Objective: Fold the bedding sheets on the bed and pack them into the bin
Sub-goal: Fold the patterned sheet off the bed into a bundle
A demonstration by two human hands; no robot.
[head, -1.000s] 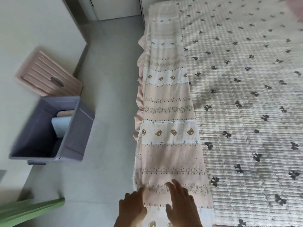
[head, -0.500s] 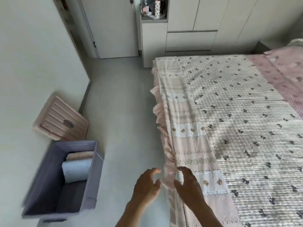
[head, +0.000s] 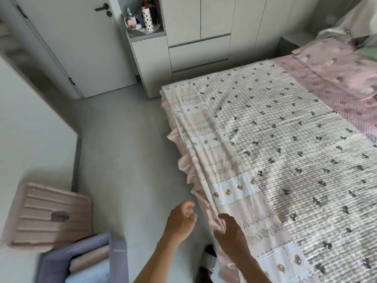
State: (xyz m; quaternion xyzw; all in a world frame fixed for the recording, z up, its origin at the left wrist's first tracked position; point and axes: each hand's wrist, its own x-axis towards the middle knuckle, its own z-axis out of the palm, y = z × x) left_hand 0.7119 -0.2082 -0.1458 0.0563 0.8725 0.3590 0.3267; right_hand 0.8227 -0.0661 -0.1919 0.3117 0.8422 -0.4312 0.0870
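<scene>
Both hands have come off the flat of the sheet (head: 226,180) since a second ago and moved to its floor-side edge; view has tilted up too, so the door (head: 81,43) and wardrobe (head: 214,27) now show. Sheet is folded into a long narrow strip along the left edge of the bed (head: 306,150), its ruffle hanging over the side. Right hand (head: 230,231) sits on the ruffled edge, fingers curled at the fabric; can't tell if it actually has a grip. Left hand (head: 180,221) is just beside the sheet, over the floor, fingers loosely curled, holding nothing. Bin (head: 81,260) is on the floor well left of the sheet, folded linens already stacked inside, pink lid (head: 49,215) leaning on the wall behind it. Risk as I read it: lifting with one weak pinch lets the layers slide apart, and the overhanging ruffle could drag the strip off the bed.
</scene>
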